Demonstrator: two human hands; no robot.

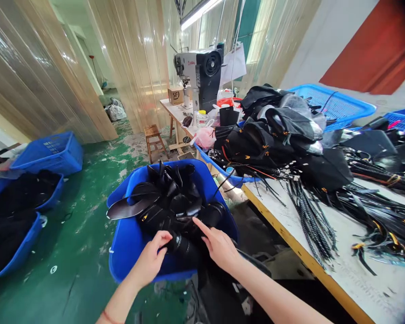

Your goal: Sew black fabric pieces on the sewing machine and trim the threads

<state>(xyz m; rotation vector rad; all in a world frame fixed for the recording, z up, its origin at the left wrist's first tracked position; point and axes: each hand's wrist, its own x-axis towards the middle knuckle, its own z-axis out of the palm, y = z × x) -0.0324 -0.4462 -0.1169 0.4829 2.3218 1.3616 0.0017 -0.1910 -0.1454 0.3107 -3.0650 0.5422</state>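
Note:
Before me is a deep blue plastic bin (119, 252) heaped with black leather-like pieces (178, 198), some curved, some rolled. My left hand (151, 256) is over the near left part of the bin, its fingers bent and its thumb apart, with nothing visible in it. Just beyond its fingertips lies a dark rolled piece (182, 245) with a shiny band. Over the near right of the heap, my right hand (219, 245) has its index finger stretched out towards the black pieces. Whether that fingertip touches them I cannot tell.
To the right, a white worktable (290, 216) carries bundled black straps (310, 220) and a pile of black bags (256, 139). Behind stand a sewing machine (202, 74) and a wooden stool (154, 139). More blue crates (54, 153) line the green floor (84, 252) at left.

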